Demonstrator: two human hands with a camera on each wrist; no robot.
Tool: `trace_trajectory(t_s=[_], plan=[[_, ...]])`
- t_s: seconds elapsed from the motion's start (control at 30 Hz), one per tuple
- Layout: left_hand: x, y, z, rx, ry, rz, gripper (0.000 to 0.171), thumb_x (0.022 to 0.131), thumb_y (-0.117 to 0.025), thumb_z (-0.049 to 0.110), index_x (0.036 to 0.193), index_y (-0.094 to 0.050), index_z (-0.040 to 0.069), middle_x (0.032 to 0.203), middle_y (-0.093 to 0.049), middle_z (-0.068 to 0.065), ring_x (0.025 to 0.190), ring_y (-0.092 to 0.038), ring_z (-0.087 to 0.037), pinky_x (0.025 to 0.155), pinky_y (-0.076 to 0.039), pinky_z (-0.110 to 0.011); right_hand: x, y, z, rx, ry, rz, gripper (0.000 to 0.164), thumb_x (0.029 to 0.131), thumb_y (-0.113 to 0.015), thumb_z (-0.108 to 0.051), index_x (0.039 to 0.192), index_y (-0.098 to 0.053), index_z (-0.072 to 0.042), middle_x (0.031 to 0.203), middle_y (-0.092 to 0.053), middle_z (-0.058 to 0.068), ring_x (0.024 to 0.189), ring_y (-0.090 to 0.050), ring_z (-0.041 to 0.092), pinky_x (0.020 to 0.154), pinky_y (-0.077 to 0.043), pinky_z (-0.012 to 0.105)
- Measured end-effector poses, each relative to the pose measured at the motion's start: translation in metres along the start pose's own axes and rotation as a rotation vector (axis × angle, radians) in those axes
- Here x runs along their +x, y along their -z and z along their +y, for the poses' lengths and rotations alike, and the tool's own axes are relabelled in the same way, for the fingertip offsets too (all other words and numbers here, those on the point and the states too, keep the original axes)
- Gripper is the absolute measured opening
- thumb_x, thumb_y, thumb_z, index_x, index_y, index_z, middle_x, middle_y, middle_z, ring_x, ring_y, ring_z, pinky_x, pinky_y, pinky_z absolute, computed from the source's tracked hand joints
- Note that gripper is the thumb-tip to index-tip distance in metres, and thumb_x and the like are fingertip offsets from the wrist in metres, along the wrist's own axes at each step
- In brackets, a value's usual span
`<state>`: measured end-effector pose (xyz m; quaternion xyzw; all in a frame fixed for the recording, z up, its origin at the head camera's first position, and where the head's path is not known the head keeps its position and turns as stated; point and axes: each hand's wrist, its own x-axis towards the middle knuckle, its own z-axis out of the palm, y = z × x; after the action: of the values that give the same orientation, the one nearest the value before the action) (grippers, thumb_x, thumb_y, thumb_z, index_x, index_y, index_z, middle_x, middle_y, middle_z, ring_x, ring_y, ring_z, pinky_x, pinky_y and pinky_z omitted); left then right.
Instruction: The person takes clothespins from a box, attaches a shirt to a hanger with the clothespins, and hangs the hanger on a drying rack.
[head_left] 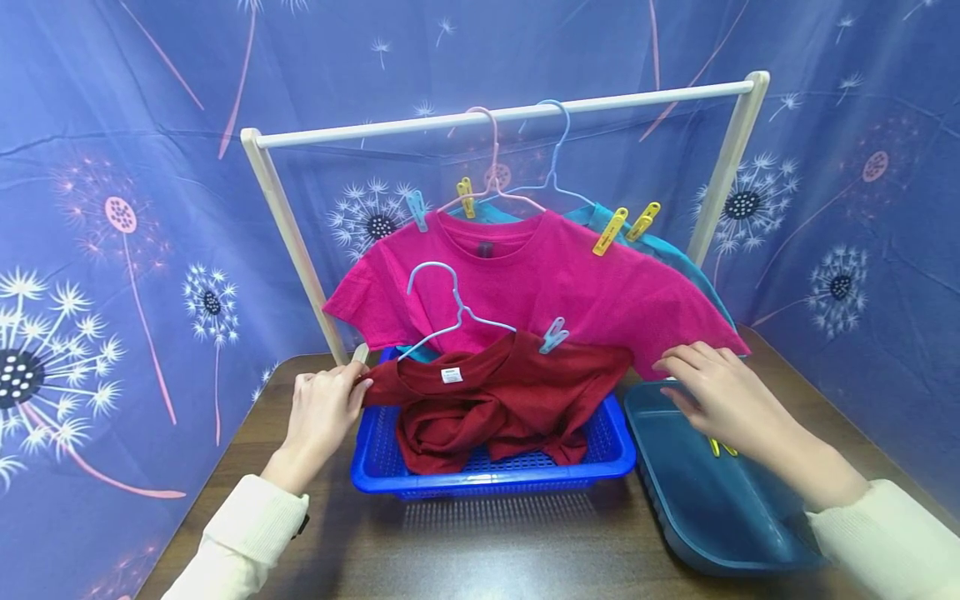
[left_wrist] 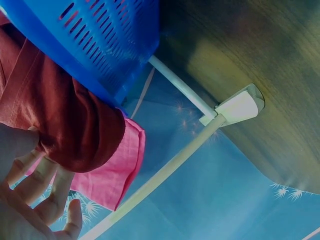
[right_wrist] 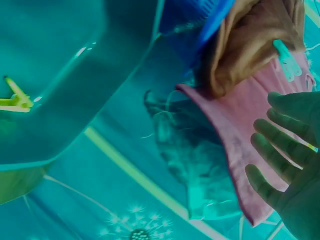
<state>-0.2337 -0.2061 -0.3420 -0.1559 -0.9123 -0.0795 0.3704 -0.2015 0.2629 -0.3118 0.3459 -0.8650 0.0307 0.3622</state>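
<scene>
My left hand (head_left: 322, 408) pinches the sleeve of a dark red T-shirt (head_left: 491, 404), thumb against the cloth in the left wrist view. A light blue hanger (head_left: 462, 312) sits in the shirt's neck, its hook free of any rail. One light blue clothes peg (head_left: 554, 335) grips the shirt's right shoulder. The lower part of the shirt lies bunched in a blue basket (head_left: 495, 482). My right hand (head_left: 723, 400), holding nothing, hovers near the sleeve of a pink T-shirt (head_left: 517, 275), fingers loosely bent and spread in the right wrist view.
Behind, the pink T-shirt and a teal one (head_left: 678, 254) hang from a white rail (head_left: 330, 136) on hangers, with yellow and blue pegs at their shoulders. A dark tray (head_left: 720, 525) with a yellow peg (head_left: 722, 448) stands right of the basket on the wooden table (head_left: 480, 550).
</scene>
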Motion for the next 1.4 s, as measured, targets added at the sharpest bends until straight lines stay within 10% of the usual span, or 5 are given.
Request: trace_trajectory(t_s=[0.1, 0.57, 0.67, 0.77, 1.4], plan=[[0.000, 0.000, 0.000, -0.002, 0.002, -0.001, 0.008, 0.080, -0.068, 0.015, 0.086, -0.063, 0.012, 0.074, -0.069, -0.007, 0.063, -0.064, -0.030, 0.062, -0.037, -0.044, -0.009, -0.001, 0.002, 0.000, -0.007, -0.006, 0.066, 0.093, -0.015, -0.051, 0.092, -0.063, -0.006, 0.087, -0.062, 0.007, 0.079, -0.057, 0.026, 0.062, -0.043, 0.042], [0.000, 0.000, -0.001, -0.003, 0.007, -0.002, 0.009, 0.079, -0.068, 0.014, 0.085, -0.063, 0.011, 0.074, -0.069, -0.007, 0.064, -0.065, -0.030, 0.060, -0.037, -0.045, -0.044, -0.016, 0.017, -0.045, -0.055, -0.086, 0.071, 0.090, -0.009, -0.055, 0.084, -0.063, -0.009, 0.079, -0.061, 0.002, 0.074, -0.058, 0.023, 0.053, -0.038, 0.036], [0.000, 0.000, -0.001, -0.005, 0.001, 0.003, 0.009, 0.078, -0.068, 0.014, 0.085, -0.063, 0.011, 0.074, -0.069, -0.007, 0.064, -0.065, -0.030, 0.061, -0.037, -0.045, -0.052, -0.019, 0.023, -0.052, -0.071, -0.127, 0.039, 0.090, -0.048, -0.046, 0.083, -0.063, -0.010, 0.078, -0.061, 0.002, 0.073, -0.058, 0.024, 0.053, -0.039, 0.037], [0.000, -0.001, -0.001, -0.005, 0.001, 0.001, 0.010, 0.078, -0.069, 0.013, 0.085, -0.062, 0.011, 0.074, -0.069, -0.007, 0.064, -0.065, -0.030, 0.061, -0.037, -0.045, -0.059, -0.022, 0.029, -0.060, -0.095, -0.175, 0.021, 0.067, -0.075, -0.019, 0.083, -0.063, -0.011, 0.078, -0.061, 0.002, 0.075, -0.058, 0.025, 0.055, -0.039, 0.039], [-0.003, -0.001, -0.002, -0.001, -0.005, -0.005, 0.009, 0.078, -0.069, 0.014, 0.084, -0.063, 0.011, 0.073, -0.069, -0.006, 0.062, -0.064, -0.029, 0.059, -0.037, -0.044, -0.088, -0.031, 0.051, -0.059, -0.196, -0.449, 0.031, 0.060, -0.079, -0.009, 0.088, -0.065, -0.013, 0.084, -0.063, 0.001, 0.080, -0.058, 0.025, 0.059, -0.042, 0.042]])
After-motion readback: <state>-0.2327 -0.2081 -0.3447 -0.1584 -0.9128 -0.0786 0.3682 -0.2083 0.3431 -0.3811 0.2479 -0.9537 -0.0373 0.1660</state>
